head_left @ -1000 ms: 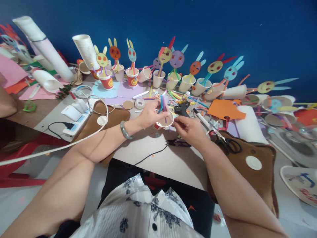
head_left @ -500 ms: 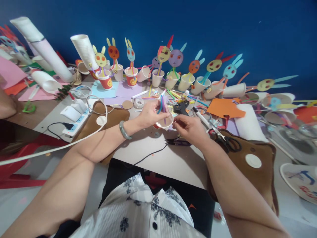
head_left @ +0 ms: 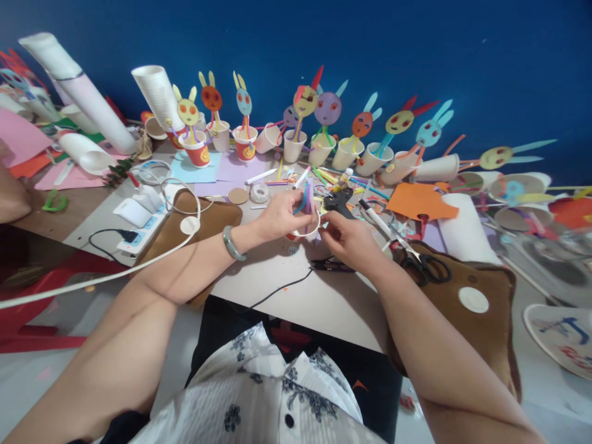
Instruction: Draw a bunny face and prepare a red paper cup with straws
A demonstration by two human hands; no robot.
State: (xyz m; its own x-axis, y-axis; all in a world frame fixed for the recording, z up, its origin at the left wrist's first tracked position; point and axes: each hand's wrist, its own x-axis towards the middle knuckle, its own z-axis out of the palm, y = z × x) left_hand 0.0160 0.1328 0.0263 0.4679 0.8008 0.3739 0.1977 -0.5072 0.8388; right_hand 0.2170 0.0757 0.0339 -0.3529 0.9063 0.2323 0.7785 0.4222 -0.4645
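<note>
My left hand [head_left: 287,213], wearing a bangle, is closed around the rim of a paper cup [head_left: 308,234] held above the table. Blue and purple pipe cleaners [head_left: 309,196] stick up out of the cup beside my thumb. My right hand [head_left: 346,235] is at the cup's right side, its fingers pinched together by the rim. Whatever lies between those fingertips is too small to make out. Behind the cup lies a black glue gun [head_left: 340,200]. A round tag marked "Hi" [head_left: 292,251] shows just below the cup.
Paper cups with rabbit-faced figures [head_left: 328,110] line the blue wall. Scissors [head_left: 425,268] lie on a brown cushion [head_left: 462,333] at right. A power strip [head_left: 145,228] with a white cable is on the left, near a roll of tape [head_left: 259,193]. Another person's arm [head_left: 12,191] shows far left.
The cup has tipped in my left hand, so its opening shows less. My right fingers have shifted slightly up and left along its side. Surrounding things stay put.
</note>
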